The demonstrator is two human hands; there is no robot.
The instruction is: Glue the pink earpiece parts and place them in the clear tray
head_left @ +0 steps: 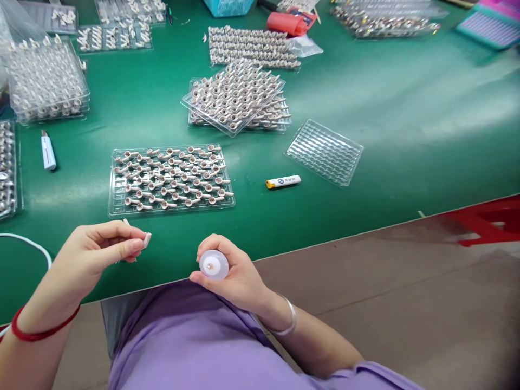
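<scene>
My left hand pinches a small white part between thumb and fingertips, just in front of a clear tray filled with rows of similar white pieces. Another white tip shows above its fingers. To the right, my right hand is wrapped round a translucent round bottle, whose white top and small metallic tip face up toward the camera. The two hands are apart, near the table's front edge.
On the green table lie a white-and-yellow lighter, a bare clear tray and a light blue cutter. Stacked filled trays stand farther back, with more trays at left. A white cable curves at far left.
</scene>
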